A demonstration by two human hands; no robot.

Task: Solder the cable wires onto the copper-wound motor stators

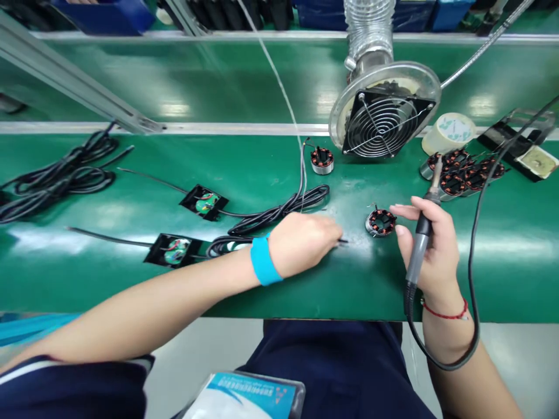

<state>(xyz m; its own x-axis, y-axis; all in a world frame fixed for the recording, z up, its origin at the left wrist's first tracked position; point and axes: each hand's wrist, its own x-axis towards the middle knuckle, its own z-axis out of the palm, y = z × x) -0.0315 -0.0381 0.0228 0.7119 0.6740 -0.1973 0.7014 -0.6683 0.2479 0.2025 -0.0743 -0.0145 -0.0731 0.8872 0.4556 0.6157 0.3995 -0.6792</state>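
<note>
My right hand [437, 250] is wrapped around a soldering iron [420, 244], its tip pointing up and away from me. The index finger and thumb of that hand reach toward a motor stator [381, 223] with copper windings, close to its right edge. Closed with the knuckles up, my left hand [303, 243] is low over the bench, left of the stator. A short dark end of a black cable [343, 241] sticks out from its fingers; the rest of the grip is hidden. Coiled black cable [279, 210] lies just behind this hand.
Two black housings with green circuit boards [207, 202] lie at left, near a cable bundle [65, 169]. Another stator [322, 160] stands at the back. A fume extractor fan [384, 125] hangs over the bench. Several stators [454, 181], a tape roll [449, 132] and a sponge holder [535, 162] are at right.
</note>
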